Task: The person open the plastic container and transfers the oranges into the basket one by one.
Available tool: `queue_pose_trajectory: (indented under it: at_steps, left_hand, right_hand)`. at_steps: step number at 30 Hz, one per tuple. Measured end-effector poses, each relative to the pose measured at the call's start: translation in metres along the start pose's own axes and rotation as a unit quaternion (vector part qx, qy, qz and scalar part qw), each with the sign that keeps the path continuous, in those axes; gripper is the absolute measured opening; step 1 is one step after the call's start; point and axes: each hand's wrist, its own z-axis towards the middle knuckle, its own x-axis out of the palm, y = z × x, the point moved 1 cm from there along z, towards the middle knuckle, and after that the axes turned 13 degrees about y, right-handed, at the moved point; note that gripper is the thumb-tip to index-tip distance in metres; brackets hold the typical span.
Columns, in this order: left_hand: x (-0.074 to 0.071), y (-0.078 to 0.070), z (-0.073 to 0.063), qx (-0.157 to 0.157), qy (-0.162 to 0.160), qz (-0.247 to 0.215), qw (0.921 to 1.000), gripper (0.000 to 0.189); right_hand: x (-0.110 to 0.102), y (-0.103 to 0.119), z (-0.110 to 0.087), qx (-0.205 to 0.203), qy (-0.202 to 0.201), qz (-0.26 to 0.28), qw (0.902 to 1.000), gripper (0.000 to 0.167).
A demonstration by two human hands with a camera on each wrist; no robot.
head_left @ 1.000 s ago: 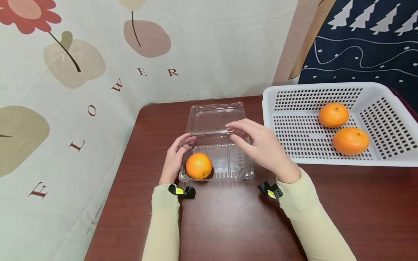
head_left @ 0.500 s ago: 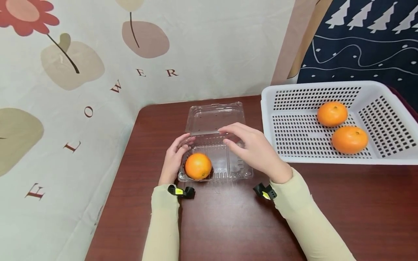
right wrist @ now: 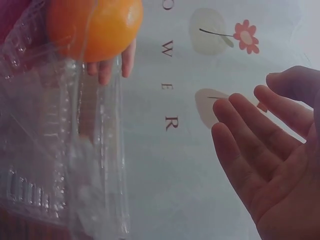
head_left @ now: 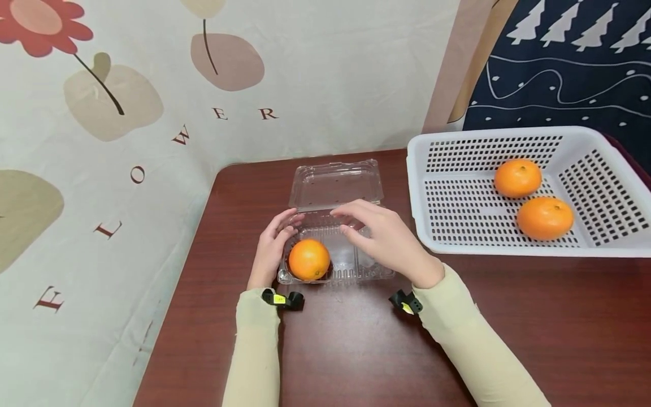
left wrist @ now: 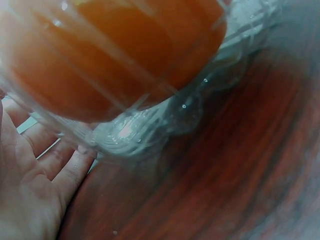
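A clear plastic clamshell box (head_left: 343, 261) lies on the table with its lid (head_left: 335, 183) folded back behind it. One orange (head_left: 309, 260) sits in the box's left half. At the box's left side rests my left hand (head_left: 269, 249), and the left wrist view has its fairly straight fingers (left wrist: 70, 172) along the clear wall. My right hand (head_left: 389, 243) hovers above the box's right half, holding nothing. In the right wrist view its thumb and fingers (right wrist: 255, 130) are spread apart and relaxed, away from the plastic.
A white perforated basket (head_left: 419, 192) stands right of the box. Inside it are two oranges, a rear orange (head_left: 517, 178) and a front orange (head_left: 545, 218). Printed cloth (head_left: 325, 73) hangs behind and left of the brown table (head_left: 335, 350).
My right hand has moved left and slightly down, farther over the box. The left hand, the box and the orange in it have stayed in place.
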Motion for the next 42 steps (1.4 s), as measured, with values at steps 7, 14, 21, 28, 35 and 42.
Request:
queue_pose_trajectory:
  at_steps: [7,14,21,28,35,42]
  left_hand:
    - [-0.001,0.003,0.0,0.0,0.001,0.004,1.0,0.038]
    - [-0.002,0.004,0.0,-0.002,0.003,0.009,1.0,0.038]
    - [-0.002,0.002,0.0,0.005,0.004,0.005,1.0,0.039]
    - [-0.002,0.002,0.0,0.009,0.004,0.006,0.9999,0.039]
    - [-0.001,0.002,0.0,0.004,0.005,0.005,1.0,0.039]
    - [0.0,0.002,0.0,0.001,0.005,0.0,1.0,0.038]
  right_hand:
    - [0.01,0.003,0.003,-0.007,0.015,-0.011,0.9998,0.029]
    - [0.02,0.004,0.005,-0.009,0.021,-0.014,0.9996,0.028]
    - [0.026,0.003,0.007,-0.002,0.033,-0.011,0.9994,0.026]
    - [0.033,0.0,0.009,0.003,0.046,-0.019,0.9988,0.027]
    - [0.042,-0.004,0.01,-0.009,0.056,-0.039,0.9976,0.027]
    - [0.048,-0.01,0.01,0.01,0.071,-0.05,0.9962,0.029]
